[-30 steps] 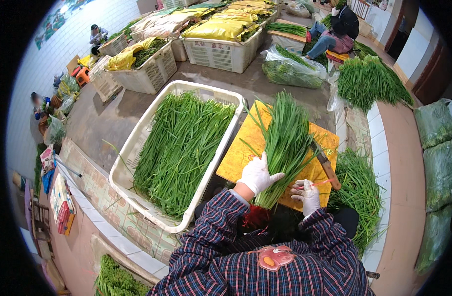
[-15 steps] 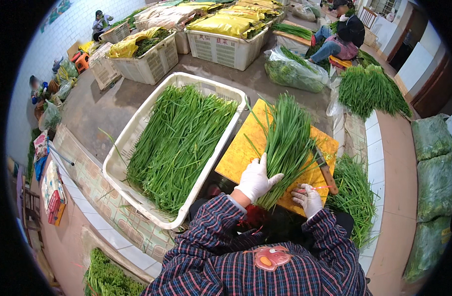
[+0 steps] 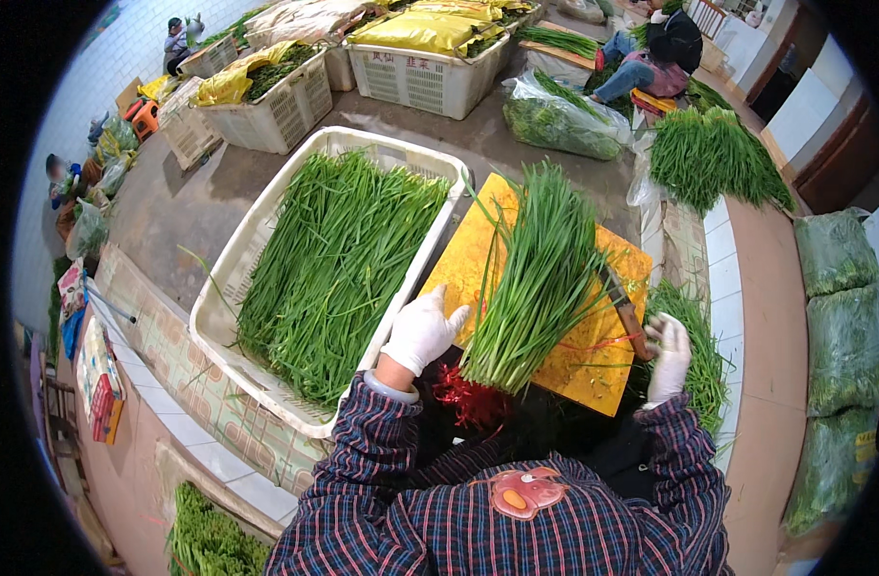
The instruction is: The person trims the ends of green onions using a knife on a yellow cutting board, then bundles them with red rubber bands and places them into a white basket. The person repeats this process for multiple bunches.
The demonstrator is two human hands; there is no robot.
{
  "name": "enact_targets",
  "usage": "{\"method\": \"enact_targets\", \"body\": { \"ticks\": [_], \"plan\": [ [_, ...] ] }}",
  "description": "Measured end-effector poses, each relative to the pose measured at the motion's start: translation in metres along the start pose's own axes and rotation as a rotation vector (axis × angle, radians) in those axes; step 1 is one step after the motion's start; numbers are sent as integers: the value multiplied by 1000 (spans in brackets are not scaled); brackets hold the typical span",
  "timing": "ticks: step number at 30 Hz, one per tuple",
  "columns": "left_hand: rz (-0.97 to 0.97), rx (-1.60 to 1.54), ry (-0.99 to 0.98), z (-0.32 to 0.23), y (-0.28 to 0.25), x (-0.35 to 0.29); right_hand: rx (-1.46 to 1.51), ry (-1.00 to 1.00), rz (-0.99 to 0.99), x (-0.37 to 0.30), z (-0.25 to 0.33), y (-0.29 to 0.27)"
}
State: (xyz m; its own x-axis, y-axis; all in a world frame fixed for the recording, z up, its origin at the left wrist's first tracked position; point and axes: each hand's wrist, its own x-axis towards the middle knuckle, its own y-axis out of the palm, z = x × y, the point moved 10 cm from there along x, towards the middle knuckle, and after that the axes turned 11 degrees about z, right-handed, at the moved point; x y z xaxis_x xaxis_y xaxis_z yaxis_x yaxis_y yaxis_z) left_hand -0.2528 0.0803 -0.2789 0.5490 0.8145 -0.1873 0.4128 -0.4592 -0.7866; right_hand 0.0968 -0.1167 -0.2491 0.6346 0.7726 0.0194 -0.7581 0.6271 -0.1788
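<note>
A thick bundle of garlic chives (image 3: 540,278) lies on the yellow board (image 3: 598,379), its cut ends toward me. Beside those ends is my white-gloved left hand (image 3: 423,331), open and apart from the bundle, near the crate's right rim. My gloved right hand (image 3: 668,357) is open past the board's right edge, fingers loosely bent and nothing visible in them. It is close to the wooden handle of a knife (image 3: 634,328) lying on the board. A thin red tie (image 3: 598,343) lies between the bundle and the knife handle.
A white crate (image 3: 204,326) full of chives stands at my left. Red ties (image 3: 473,396) hang below the board. Loose chives (image 3: 694,355) lie at right, with a larger heap (image 3: 713,158) beyond. Covered crates (image 3: 425,82) and a seated person (image 3: 650,58) are farther back.
My left hand has let go of the chive bundle and moved left. My right hand has moved right, off the board, and the red tie now lies on the board.
</note>
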Motion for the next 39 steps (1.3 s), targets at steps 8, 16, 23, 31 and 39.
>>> {"method": "enact_targets", "body": {
  "ticks": [8,16,23,31,39],
  "plan": [
    [-4,23,128,-65,50,-11,-885,-1085,708,-52,117,245],
    [-206,6,62,-62,46,-16,-570,-830,243,14,117,158],
    [-216,91,102,-82,60,-4,-773,-352,275,28,-6,115],
    [-330,-188,93,-45,67,2,-918,-836,359,3,53,166],
    [-262,-4,54,-69,71,4,-1204,-773,695,-2,11,213]
  ]
}}
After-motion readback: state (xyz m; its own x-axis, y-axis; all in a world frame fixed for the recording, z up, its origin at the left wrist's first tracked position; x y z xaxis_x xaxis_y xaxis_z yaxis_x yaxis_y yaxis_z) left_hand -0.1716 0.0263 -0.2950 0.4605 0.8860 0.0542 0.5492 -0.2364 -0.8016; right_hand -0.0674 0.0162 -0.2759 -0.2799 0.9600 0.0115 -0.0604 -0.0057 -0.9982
